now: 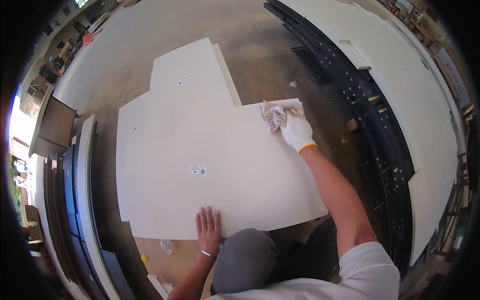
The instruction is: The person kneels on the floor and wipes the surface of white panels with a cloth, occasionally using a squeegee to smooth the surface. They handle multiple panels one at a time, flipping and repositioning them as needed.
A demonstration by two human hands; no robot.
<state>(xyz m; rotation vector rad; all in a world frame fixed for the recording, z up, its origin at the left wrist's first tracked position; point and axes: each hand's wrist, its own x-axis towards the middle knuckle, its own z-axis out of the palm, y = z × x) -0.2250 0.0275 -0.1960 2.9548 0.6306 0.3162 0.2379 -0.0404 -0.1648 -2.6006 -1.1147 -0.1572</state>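
Observation:
A large pale white board lies flat in front of me, with other pale boards showing at its stepped edges. My right hand, in a white knit glove with a yellow cuff, is closed on a crumpled, stained rag and presses it on the board's far right corner. Bare and flat, my left hand rests on the near edge with its fingers stretched out. Between the hands, a printed label sticks to the surface. Two smaller labels are farther off.
On the right stand a long row of black drilled panels and a long white board. Stacked panels lean along the left. Below the near edge are a clear plastic bottle and a yellow cap.

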